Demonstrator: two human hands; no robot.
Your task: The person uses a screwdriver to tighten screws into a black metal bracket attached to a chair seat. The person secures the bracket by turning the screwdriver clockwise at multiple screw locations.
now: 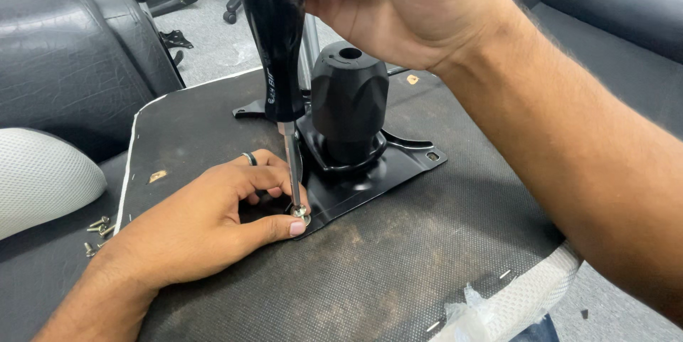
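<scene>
Over the metal plate [398,168], upright screwdriver [277,50] in right-hand [398,8] grip, tip down on screw [300,211].

Two hands — a left hand [213,221] and a right hand [398,8]. One screwdriver [276,43] with a black handle. One screw [301,212] under its tip. One black metal plate [370,178], with one black knob-like housing [350,100] on it. One ring [250,158]. Loose screws [98,228] at the left — about five, too small to count surely.
</scene>
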